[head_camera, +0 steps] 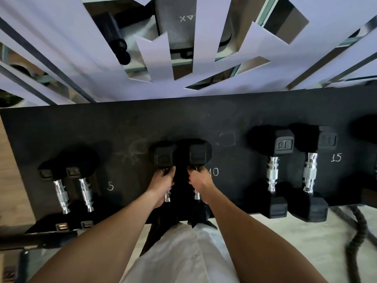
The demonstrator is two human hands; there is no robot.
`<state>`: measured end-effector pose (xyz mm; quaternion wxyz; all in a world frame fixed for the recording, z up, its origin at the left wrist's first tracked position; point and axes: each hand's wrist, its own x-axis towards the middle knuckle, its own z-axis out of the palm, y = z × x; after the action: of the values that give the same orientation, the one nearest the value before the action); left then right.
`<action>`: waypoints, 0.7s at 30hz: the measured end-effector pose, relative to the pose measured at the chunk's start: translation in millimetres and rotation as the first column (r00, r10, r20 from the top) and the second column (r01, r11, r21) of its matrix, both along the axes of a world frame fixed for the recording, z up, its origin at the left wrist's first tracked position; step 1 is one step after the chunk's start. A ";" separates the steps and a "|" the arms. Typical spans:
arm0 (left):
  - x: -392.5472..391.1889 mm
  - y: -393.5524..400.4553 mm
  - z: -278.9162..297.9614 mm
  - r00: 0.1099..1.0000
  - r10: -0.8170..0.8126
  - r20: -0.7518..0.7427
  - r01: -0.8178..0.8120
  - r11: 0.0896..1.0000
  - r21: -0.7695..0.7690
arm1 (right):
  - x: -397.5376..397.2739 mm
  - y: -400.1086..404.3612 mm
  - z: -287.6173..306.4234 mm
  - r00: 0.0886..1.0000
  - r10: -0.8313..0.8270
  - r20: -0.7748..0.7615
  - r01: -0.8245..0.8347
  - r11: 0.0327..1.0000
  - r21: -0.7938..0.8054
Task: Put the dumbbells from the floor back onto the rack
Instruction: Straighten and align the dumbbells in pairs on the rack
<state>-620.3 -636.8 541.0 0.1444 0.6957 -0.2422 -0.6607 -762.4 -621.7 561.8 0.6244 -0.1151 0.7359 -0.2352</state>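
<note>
**Ten-pound pair at its slot on the rack**

White clothing point(179, 256) fills the bottom of the view, nearest the camera, with both bare forearms reaching forward from it.

At the far end of the arms, the fingers of the left hand point(161, 183) are curled tight around the chrome handle of the left dumbbell point(164, 156), and the fingers of the right hand point(201, 182) are wrapped the same way around the handle of the right dumbbell point(199, 153). Each hand grips near the far head, so a short length of bright handle shows behind the palm. The two weights lie side by side, close together, over the dark rack point(126, 127), just left of a chalked "10" point(213, 172). Whether their heads already bear fully on the shelf or hang just above it cannot be told from this angle.

Outward from there, a smaller pair point(73, 193) rests to the left beside a "5" mark point(110, 186), and a larger pair point(291, 172) rests to the right next to a "15" mark point(336, 157). A thick dark rope point(359, 231) trails on the pale floor point(285, 237) at lower right.

These weights look rigid and dense, with rubber-coated hexagonal heads that should not roll once down. The knurled middle of the handle is the sound place to hold, balanced between the heads; smooth chrome toward the ends would likely slip. Lowering them gently would spare knuckles between the neighbouring heads.
</note>
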 end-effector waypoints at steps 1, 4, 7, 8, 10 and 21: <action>0.3 0.0 -0.7 1.000 0.017 0.000 -0.017 1.000 0.004 | 3.3 -0.2 -1.1 1.000 0.005 0.011 -0.005 1.000 0.002; 3.4 1.0 -2.1 0.999 0.042 0.009 -0.043 0.999 0.021 | 8.1 -1.5 -4.2 0.999 0.042 -0.017 -0.042 0.999 0.012; 4.4 2.3 -2.1 0.998 -0.031 0.055 0.031 1.000 0.004 | 7.0 -0.7 -9.1 0.992 0.103 -0.067 -0.101 0.994 0.030; 3.6 3.0 -0.9 0.997 -0.043 0.063 0.044 0.999 -0.013 | 6.7 0.2 -10.3 0.991 0.113 -0.075 -0.111 0.993 0.024; 2.4 2.4 1.6 0.995 -0.048 0.084 0.052 0.998 -0.040 | 7.0 2.5 -10.8 0.986 0.129 -0.103 -0.129 0.992 0.003; 17.8 16.8 40.2 0.795 -0.468 0.387 0.478 0.875 0.077 | -4.3 39.0 28.8 0.920 0.234 -0.313 -0.244 0.970 0.009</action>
<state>-602.5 -620.0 581.2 -0.0681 0.7296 -0.4403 -0.5188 -766.7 -582.7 590.6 0.5226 -0.2491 0.8020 -0.1473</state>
